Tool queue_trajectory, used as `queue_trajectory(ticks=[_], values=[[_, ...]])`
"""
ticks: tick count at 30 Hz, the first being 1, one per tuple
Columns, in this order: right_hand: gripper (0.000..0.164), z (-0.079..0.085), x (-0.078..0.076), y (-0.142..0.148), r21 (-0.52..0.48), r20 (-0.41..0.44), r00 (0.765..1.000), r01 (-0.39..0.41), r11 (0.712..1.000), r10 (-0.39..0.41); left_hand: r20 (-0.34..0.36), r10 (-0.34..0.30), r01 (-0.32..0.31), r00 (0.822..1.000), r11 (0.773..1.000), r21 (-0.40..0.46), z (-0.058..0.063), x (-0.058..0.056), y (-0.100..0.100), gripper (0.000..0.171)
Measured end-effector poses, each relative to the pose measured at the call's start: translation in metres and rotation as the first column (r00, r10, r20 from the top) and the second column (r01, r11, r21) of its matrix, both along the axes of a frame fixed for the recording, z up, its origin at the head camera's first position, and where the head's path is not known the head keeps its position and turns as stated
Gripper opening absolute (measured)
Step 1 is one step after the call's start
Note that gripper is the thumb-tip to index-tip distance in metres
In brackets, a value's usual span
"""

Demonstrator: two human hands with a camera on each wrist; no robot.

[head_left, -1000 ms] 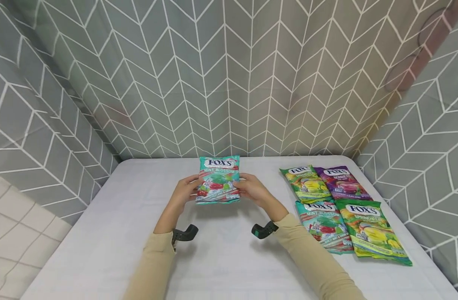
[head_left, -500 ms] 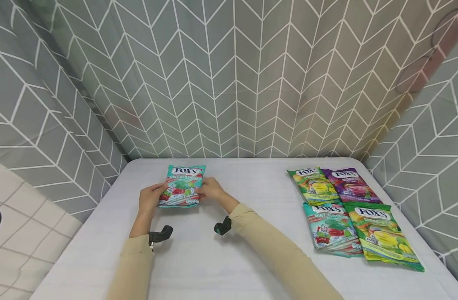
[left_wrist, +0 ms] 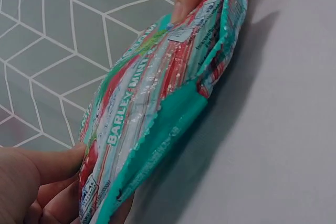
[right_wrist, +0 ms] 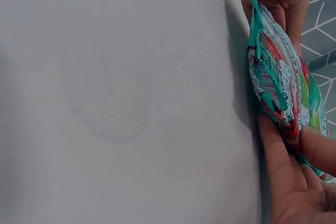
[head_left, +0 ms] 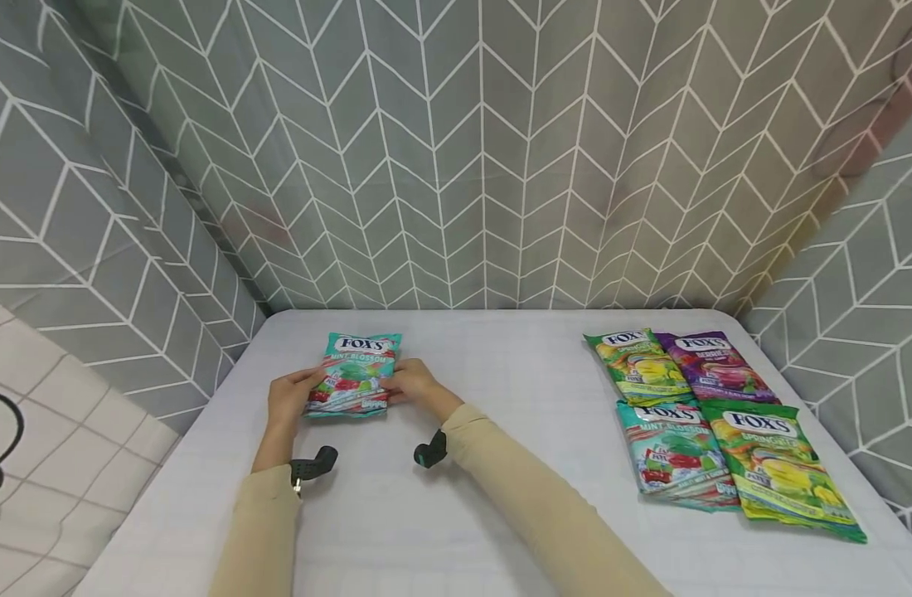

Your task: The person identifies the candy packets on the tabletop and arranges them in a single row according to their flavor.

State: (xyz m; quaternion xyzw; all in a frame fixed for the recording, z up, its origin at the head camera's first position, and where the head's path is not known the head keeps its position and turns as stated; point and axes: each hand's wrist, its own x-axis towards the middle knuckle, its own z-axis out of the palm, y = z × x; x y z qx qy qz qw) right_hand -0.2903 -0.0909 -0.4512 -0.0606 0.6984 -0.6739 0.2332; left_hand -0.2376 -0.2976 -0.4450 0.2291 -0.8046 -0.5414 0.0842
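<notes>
- Left hand (head_left: 288,398): grasping the left edge of the teal FOX'S Mint Blossom bag (head_left: 354,373), thumb on the front, fingers behind.
- Right hand (head_left: 414,381): grasping the right edge of the same bag, thumb on front, fingers behind/under.
- Bag: between both hands, far left part of the white table (head_left: 389,518), logo end on the far side, printed front toward head camera, tilted. Shadow on the tabletop beside it; can't tell if its lower edge touches.
- Four more bags on the right side of the table, well apart from the hands, two rows.
- Far row: small yellow-green bag (head_left: 638,367) on the left, purple Berries bag (head_left: 720,369) on the right, partly covered by it.
- Near row: second Mint Blossom bag (head_left: 676,456) on the left, large green-yellow bag (head_left: 784,473) on the right, edges meeting.
- Beige sleeves (head_left: 549,510) on both arms, black wrist mounts (head_left: 314,466) at both wrists.
- Grey chevron curtain (head_left: 501,166) at far side, left and right; white grid-patterned cloth (head_left: 53,448) at near left.
</notes>
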Motion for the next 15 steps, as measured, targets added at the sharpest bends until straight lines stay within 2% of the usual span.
queue_trajectory(ticks=[2, 5, 8, 10, 15], values=[[0.023, -0.0011, 0.0014, -0.0006, 0.025, -0.029, 1.000, 0.000, 1.000, 0.001, 0.007, 0.003, -0.003, 1.000, 1.000, -0.016, -0.0016, 0.0010, 0.0002, 0.047], [0.023, -0.0007, 0.0044, -0.0020, 0.105, -0.117, 0.993, 0.004, 0.994, 0.008, 0.017, 0.013, -0.012, 1.000, 0.999, -0.032, -0.0036, 0.0022, 0.0000, 0.046], [0.026, 0.0015, 0.0067, -0.0034, 0.221, -0.222, 0.975, 0.047, 0.974, 0.003, 0.017, 0.021, -0.020, 1.000, 0.999, -0.032, -0.0042, 0.0025, 0.0005, 0.046], [0.027, 0.0035, 0.0076, -0.0042, 0.273, -0.264, 0.965, 0.088, 0.958, -0.013, 0.012, 0.025, -0.024, 1.000, 0.999, -0.040, -0.0044, 0.0020, 0.0012, 0.046], [0.023, 0.0056, 0.0107, -0.0066, 0.334, -0.295, 0.955, 0.148, 0.931, -0.046, 0.006, 0.045, -0.044, 0.999, 0.995, -0.094, -0.0047, 0.0035, 0.0025, 0.044]])
